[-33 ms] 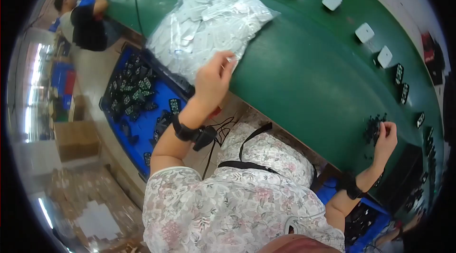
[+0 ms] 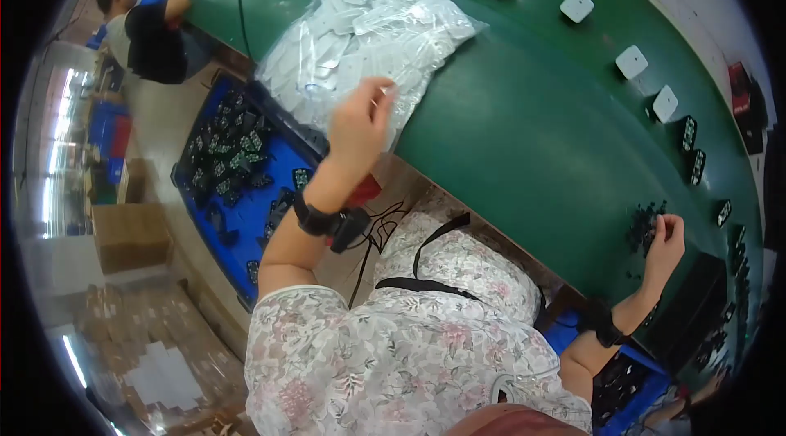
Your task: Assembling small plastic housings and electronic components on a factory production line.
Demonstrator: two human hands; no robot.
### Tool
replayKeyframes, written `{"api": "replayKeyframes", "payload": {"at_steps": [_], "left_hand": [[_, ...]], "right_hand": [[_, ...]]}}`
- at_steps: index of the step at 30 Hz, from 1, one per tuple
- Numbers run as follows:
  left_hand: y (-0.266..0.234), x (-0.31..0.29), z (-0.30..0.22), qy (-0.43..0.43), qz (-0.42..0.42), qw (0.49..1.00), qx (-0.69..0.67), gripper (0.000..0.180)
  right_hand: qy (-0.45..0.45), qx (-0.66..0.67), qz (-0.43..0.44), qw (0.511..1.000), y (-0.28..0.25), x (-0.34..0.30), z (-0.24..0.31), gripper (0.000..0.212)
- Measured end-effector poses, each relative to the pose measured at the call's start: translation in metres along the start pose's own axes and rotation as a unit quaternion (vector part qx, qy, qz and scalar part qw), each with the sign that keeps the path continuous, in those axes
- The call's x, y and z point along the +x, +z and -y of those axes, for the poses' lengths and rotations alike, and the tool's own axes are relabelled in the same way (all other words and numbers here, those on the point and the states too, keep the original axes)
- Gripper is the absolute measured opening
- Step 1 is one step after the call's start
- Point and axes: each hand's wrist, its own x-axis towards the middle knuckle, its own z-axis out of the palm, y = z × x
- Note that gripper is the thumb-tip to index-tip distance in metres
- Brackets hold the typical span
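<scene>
Clear bag (image 2: 368, 27) lies by left hand (image 2: 357, 128); black parts (image 2: 640, 230) by right hand (image 2: 666, 248); both grips unclear.

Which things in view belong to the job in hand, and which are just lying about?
Likely in the job:
clear bag of white pieces, left hand over it
small black parts, right hand at them
row of white pieces

Likely just lying about:
cardboard box
wrapped brown stack

Bright light; white glare at far left; glints on plastic bag (image 2: 368, 35); dull sheen on green table (image 2: 499, 125); edges bent, blackened.
</scene>
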Motion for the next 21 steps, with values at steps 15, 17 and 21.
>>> {"api": "replayKeyframes", "payload": {"at_steps": [15, 17, 21], "left_hand": [[-0.046, 0.097, 0.096, 0.201, 0.107, 0.895, 0.383, 0.049], [-0.062, 0.106, 0.119, 0.155, 0.151, 0.884, 0.414, 0.043], [-0.075, 0.149, 0.130, 0.073, 0.297, 0.829, 0.467, 0.043]], "right_hand": [[0.006, 0.161, -0.041, 0.986, 0.022, -0.012, 0.065, 0.009], [-0.042, 0.150, -0.036, 0.987, 0.031, -0.007, 0.079, 0.008], [-0.081, 0.129, -0.041, 0.988, 0.039, -0.003, 0.089, 0.013]]}}
